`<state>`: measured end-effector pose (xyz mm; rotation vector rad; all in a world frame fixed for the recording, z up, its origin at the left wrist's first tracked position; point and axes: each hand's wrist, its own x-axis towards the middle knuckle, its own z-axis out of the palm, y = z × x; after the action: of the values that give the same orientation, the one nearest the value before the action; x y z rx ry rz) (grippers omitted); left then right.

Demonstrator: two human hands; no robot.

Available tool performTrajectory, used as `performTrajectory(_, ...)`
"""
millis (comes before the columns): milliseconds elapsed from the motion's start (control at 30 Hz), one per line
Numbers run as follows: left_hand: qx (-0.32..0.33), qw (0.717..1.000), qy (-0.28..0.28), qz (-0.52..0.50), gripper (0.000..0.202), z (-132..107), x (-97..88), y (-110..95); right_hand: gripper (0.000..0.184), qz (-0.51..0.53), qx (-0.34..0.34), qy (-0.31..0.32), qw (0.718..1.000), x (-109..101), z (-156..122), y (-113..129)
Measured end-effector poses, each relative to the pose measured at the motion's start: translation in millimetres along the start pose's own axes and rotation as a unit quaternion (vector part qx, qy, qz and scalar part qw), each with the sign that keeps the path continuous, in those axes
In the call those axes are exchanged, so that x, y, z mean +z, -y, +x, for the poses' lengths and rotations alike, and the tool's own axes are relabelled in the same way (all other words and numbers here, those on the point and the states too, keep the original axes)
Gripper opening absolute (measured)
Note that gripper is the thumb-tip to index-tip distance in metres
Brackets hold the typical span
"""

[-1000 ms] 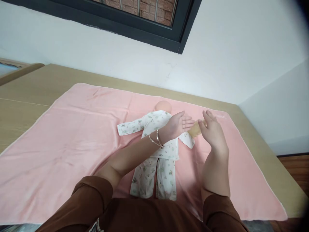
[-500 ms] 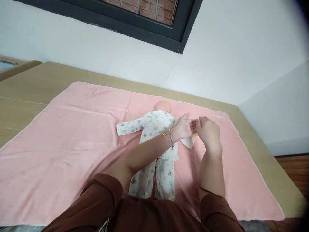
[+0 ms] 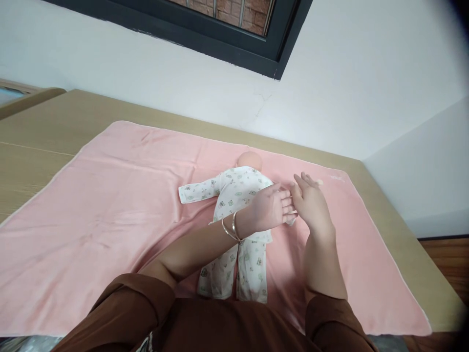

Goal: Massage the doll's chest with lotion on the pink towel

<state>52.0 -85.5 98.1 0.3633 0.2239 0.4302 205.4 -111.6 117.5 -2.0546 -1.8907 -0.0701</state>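
A baby doll (image 3: 238, 195) in white printed pyjamas lies face up on a pink blanket (image 3: 110, 195), its bare head (image 3: 249, 160) toward the wall. My left hand (image 3: 269, 209), with bracelets at the wrist, reaches across the doll's chest with its fingers stretched flat. My right hand (image 3: 311, 203) stands on edge facing it, fingers straight too. The two palms meet over the doll's sleeve on the right side, and the doll's arm there is hidden between them. The doll's other sleeve (image 3: 198, 189) lies spread out to the left.
The blanket covers a tan wooden surface (image 3: 44, 127) that runs up to a white wall. A dark window frame (image 3: 220, 44) sits above. The surface's right edge drops to a brown wooden floor (image 3: 447, 264). My brown sleeves fill the bottom of the view.
The doll's tan hand showed between my palms a second ago and is now covered. My left hand has slid back toward me along the sleeve, and both palms stay close together.
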Motion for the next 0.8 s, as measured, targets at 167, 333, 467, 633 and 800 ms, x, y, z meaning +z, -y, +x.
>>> performTrajectory(167,0.014,1.000,0.019,-0.019,0.064,-36,11.2,-5,0.053,0.037,-0.083,-0.074,0.993,5,-26,41)
performTrajectory(333,0.027,0.999,0.026,-0.010,0.070,-60,16.0,-14,0.064,0.023,-0.110,-0.093,0.989,17,-39,64)
performTrajectory(467,0.038,0.999,0.018,0.006,0.073,-68,12.7,-24,0.066,0.033,-0.146,-0.087,0.985,27,-44,75)
performTrajectory(633,0.068,0.996,-0.026,0.055,0.069,-77,10.7,-38,0.073,0.036,-0.209,-0.045,0.976,37,-55,97)
performTrajectory(800,0.117,0.975,-0.103,0.156,0.073,-78,8.2,-44,0.086,0.077,-0.264,-0.023,0.961,34,-66,122)
